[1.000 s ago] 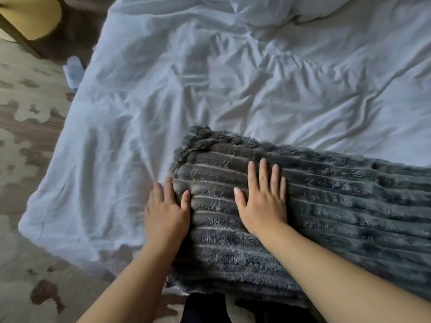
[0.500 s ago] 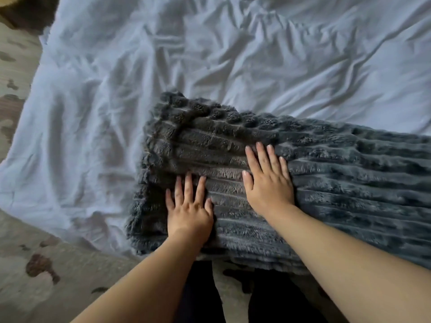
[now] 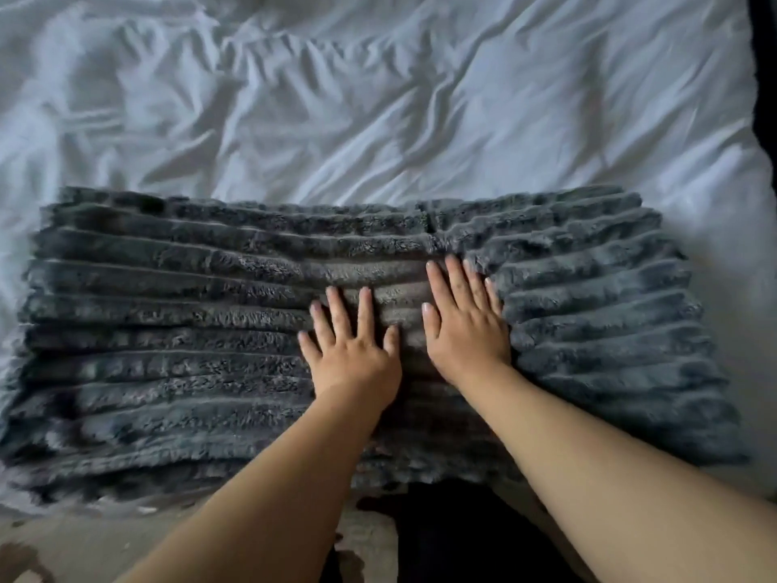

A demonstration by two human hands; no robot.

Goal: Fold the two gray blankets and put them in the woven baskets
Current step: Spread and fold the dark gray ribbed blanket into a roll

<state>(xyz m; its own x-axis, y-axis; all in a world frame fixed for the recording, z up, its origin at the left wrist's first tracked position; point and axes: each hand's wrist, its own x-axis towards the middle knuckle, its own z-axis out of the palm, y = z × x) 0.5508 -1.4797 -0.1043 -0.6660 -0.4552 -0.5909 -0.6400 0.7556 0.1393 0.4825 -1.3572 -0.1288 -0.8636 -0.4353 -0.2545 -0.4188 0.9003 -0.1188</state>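
The folded blanket (image 3: 168,351) lies on the bed's white sheet (image 3: 378,98), at its near edge. On the blanket's middle, the left hand (image 3: 351,355) and right hand (image 3: 464,330) press flat, fingers straight, gripping nothing.

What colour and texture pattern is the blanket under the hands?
Dark gray blanket, plush with raised horizontal ribs; head view.

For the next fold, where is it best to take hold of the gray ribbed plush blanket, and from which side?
The gray ribbed plush blanket lies as a long flat strip on the white wrinkled bedsheet, ribs lengthwise. Probably grip its left short end, from the left, fingers under all layers, thumbs on top; the left hand and right hand press its middle flat.
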